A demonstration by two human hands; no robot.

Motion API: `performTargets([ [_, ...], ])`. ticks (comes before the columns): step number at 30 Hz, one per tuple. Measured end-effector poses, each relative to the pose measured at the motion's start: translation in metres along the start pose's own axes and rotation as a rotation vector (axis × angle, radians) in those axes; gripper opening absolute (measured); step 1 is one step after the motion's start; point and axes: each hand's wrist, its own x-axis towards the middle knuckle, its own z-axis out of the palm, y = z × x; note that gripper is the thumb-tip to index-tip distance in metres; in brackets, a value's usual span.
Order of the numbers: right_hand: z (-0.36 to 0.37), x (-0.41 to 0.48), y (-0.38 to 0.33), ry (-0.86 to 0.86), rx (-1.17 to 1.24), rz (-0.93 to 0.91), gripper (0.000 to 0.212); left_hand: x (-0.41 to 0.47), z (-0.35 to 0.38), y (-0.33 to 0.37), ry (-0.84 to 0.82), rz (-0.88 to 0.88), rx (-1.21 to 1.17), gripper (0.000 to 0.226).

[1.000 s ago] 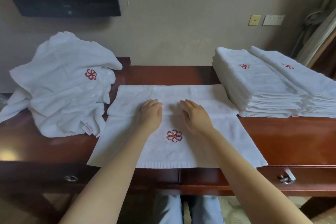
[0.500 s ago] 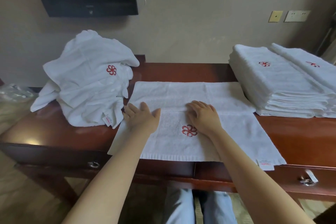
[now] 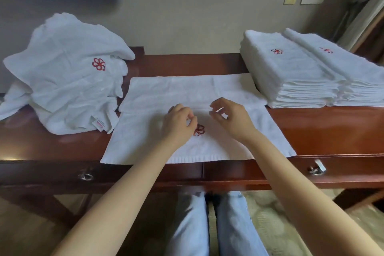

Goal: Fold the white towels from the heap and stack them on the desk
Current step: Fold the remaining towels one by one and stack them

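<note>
Towels wait in a messy heap [image 3: 68, 77] on the left end of the brown desk [image 3: 311, 129]. Two neat stacks of folded towels [image 3: 291, 72] sit on the right end. I think this keeps the done ones apart from the ones not done yet. The middle is the spot for folding.

One white towel [image 3: 187, 91] lies flat there, between the heap and the stacks. Its far part looks folded over toward the middle, so it seems partly folded. Its red flower mark [image 3: 199, 130] faces up, like the marks on the stacks.

Both hands are over the middle of this towel, close together. The right hand [image 3: 230, 116] is half open with bent fingers and holds nothing. The left hand [image 3: 178, 120] has its fingers curled in near the thumb, right beside the flower. The picture is blurry there, so I cannot tell if it pinches the towel or holds nothing.
</note>
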Motion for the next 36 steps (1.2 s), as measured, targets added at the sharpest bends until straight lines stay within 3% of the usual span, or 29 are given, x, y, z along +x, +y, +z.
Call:
performTargets([
  [3,-0.008,-0.024,0.001,-0.108,-0.013,-0.02,0.022,-0.017,-0.001,0.008,-0.054,0.076,-0.094,0.019],
  [5,-0.009,-0.042,0.005,-0.204,-0.033,-0.046,0.041,-0.028,-0.003,0.007,-0.145,0.14,-0.113,0.024],
  [8,-0.009,-0.064,0.013,-0.289,-0.152,-0.145,0.074,-0.04,-0.01,0.002,-0.375,0.275,0.099,0.061],
  [11,-0.012,-0.076,0.021,-0.241,-0.326,-0.198,0.078,-0.047,-0.015,-0.003,-0.478,0.368,0.314,0.078],
  [16,-0.021,-0.088,0.026,-0.142,-0.277,-0.191,0.057,-0.051,-0.026,-0.008,-0.424,0.374,0.308,0.047],
  [22,-0.031,-0.096,0.028,0.018,-0.21,-0.163,0.015,-0.045,-0.048,-0.016,-0.48,0.25,0.114,0.007],
  [24,-0.034,-0.092,0.029,0.089,-0.248,-0.116,0.009,-0.037,-0.055,-0.02,-0.474,0.155,0.177,0.001],
  [28,-0.037,-0.07,0.029,0.289,-0.353,-0.076,0.01,-0.012,-0.067,-0.027,-0.355,-0.003,0.287,0.011],
  [33,-0.041,-0.003,0.021,0.409,-0.293,-0.008,0.018,0.046,-0.072,-0.011,-0.012,0.033,0.4,0.02],
  [36,-0.049,0.046,0.027,0.4,-0.389,-0.069,0.02,0.085,-0.074,-0.008,0.036,0.056,0.483,0.018],
])
